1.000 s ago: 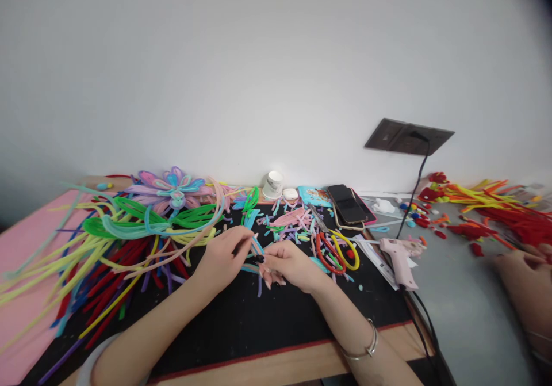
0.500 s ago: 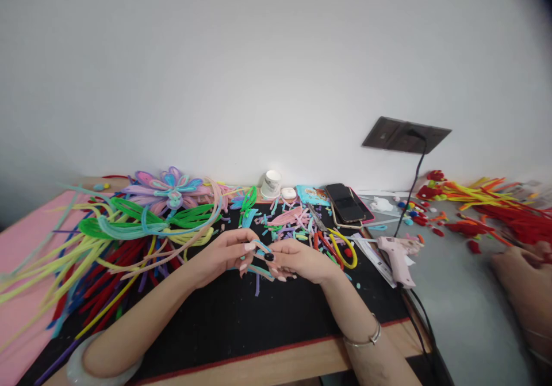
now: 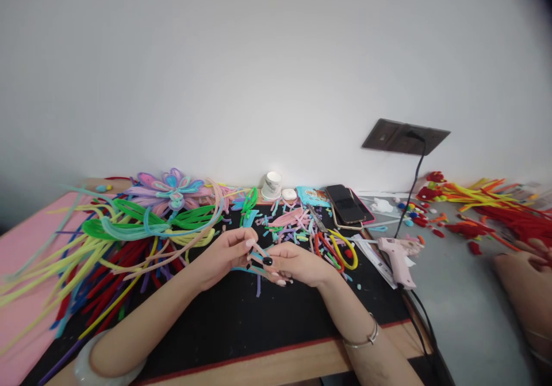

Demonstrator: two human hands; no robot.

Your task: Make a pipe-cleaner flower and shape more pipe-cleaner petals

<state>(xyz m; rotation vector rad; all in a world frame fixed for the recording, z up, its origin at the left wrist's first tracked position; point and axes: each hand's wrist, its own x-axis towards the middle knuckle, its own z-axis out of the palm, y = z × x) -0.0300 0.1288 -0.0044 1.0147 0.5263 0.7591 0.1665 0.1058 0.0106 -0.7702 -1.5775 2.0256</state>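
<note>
Both hands meet above the black mat (image 3: pixel 224 328), in the middle of the view. My left hand (image 3: pixel 228 256) pinches blue and pink pipe cleaners (image 3: pixel 257 255) between thumb and fingertips. Close beside it, on the right, my right hand (image 3: pixel 297 264) is closed on the same pipe cleaners, its dark thumbnail facing up. Part of the strands passes below the fingers; the fingers hide their ends. A short purple piece (image 3: pixel 259 286) lies on the mat just below the hands.
Pipe cleaners (image 3: pixel 150 219) and a pastel flower (image 3: pixel 172 187) lie left. Behind are a paper cup (image 3: pixel 272 185), cut pieces (image 3: pixel 293 219) and a phone (image 3: pixel 346 204). Yellow-handled scissors (image 3: pixel 344 249) and a pink glue gun (image 3: pixel 397 259) lie right. Another person's hand (image 3: pixel 524 271) is far right.
My left fingers have shifted slightly on the pipe cleaners, and the strands between the hands now slant more. My right fingers have turned a little. The other person's hand has moved slightly.
</note>
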